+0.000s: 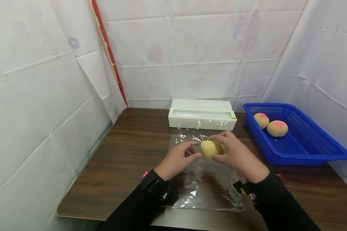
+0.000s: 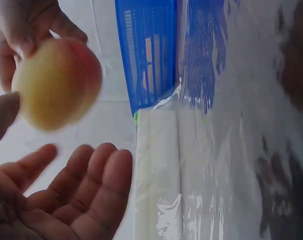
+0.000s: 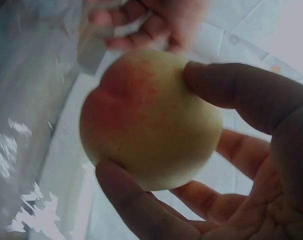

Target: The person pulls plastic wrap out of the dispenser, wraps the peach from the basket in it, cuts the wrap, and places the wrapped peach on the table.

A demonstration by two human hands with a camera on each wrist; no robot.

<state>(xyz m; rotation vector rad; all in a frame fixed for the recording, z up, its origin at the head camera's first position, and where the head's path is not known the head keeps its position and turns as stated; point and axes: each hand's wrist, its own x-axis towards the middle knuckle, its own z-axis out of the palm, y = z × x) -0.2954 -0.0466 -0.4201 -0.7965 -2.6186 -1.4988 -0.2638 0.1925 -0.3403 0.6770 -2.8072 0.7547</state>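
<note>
My right hand (image 1: 234, 152) grips a yellow peach (image 1: 210, 149) with a red blush, thumb on one side and fingers around the other. In the right wrist view the peach (image 3: 151, 120) fills the middle, its red cleft facing left. Just left of the peach, my left hand (image 1: 179, 159) has its fingers relaxed and spread, thumb apart. The left wrist view shows those fingers (image 2: 114, 175) with nothing held in the palm, the peach (image 2: 56, 85) close by. Beneath both hands a sheet of clear plastic wrap (image 1: 202, 183) lies over the wooden table, running back to its box.
The white cling-wrap box (image 1: 202, 123) stands at the back with its lid raised. To the right sits a blue plastic basket (image 1: 309, 156) holding two peaches (image 1: 277, 128). White sheeting (image 1: 202, 48) hangs behind and along both sides of the table (image 1: 112, 170).
</note>
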